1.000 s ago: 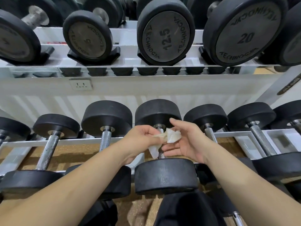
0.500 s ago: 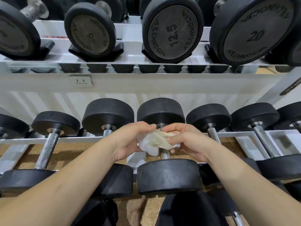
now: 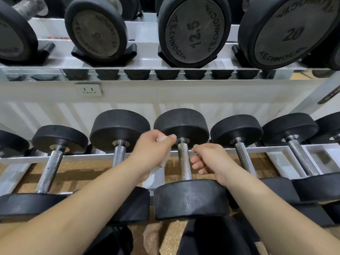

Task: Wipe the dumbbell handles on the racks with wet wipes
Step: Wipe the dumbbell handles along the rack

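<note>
Head view: left hand (image 3: 152,153) clutches crumpled wipe (image 3: 162,139); right hand (image 3: 213,161), fingers (image 3: 197,160) loosely curled, empty, beside knurled handle (image 3: 184,161).

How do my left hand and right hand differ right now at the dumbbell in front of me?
The left hand grips the wet wipe; the right hand holds nothing. The left hand sits left of the knurled handle, the right hand right of it, fingers loosely curled. Neither wraps the handle.
</note>
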